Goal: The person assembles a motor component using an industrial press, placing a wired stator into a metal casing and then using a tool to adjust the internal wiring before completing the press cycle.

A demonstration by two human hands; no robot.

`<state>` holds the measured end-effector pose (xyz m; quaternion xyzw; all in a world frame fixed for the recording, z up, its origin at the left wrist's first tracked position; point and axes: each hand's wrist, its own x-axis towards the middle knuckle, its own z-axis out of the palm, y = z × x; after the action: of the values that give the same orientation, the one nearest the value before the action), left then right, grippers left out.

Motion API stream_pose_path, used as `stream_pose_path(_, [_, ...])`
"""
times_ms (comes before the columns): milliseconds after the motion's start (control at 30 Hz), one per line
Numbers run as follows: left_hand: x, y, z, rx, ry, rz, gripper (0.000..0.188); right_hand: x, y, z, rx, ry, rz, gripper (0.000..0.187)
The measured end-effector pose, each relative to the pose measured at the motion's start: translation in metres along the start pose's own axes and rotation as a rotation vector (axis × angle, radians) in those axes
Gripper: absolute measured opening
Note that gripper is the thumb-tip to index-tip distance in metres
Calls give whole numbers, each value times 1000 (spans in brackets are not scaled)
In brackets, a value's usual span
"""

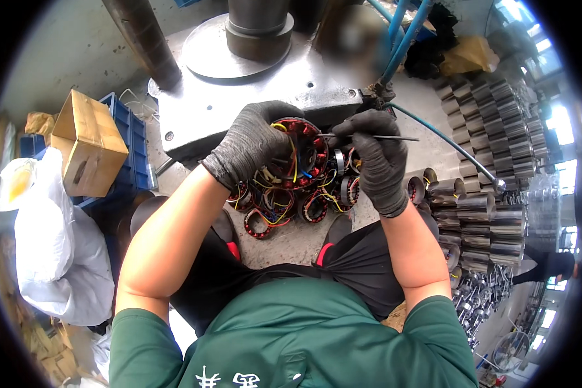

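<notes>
My left hand [255,139], in a dark grey knit glove, grips a ring-shaped motor stator [318,152] by its left side. Red windings line the ring, and yellow and blue wires hang across its opening. A thin dark metal rod [401,137] is pinched in my gloved right hand [378,161], held level. The rod's left tip reaches the stator's right edge; whether it touches the windings I cannot tell. Below, between my feet, several more stators [257,224] with loose coloured wires lie in a cluster on the floor.
A heavy machine base [194,119] with a round steel disc [204,48] stands just ahead. Leftward are a blue crate [132,155], a cardboard box [94,139] and a white sack [52,239]. Stacked metal cylinders [478,129], shafts [482,294] and a teal hose [443,132] occupy the right.
</notes>
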<state>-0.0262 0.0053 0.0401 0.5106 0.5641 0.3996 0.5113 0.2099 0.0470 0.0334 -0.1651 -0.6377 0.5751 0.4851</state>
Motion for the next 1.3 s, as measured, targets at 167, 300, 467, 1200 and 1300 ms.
stream_pose_path(167, [3,-9,0,-55,3,27,50,2,-2,-4,137,52,55,17])
stream_pose_path(300, [3,-9,-1,-22,-3,60,52,3,-1,-7,136,43,56,17])
stream_pose_path(467, [3,-7,1,16,4,68,54,2,-1,-7,116,42,70,17])
stream_pose_path(1200, [1,-5,-2,25,-51,63,53,3,-8,-7,56,-35,109,16])
stream_pose_path(1300, [2,-8,-3,24,-51,78,51,4,-7,-8,37,-48,59,16])
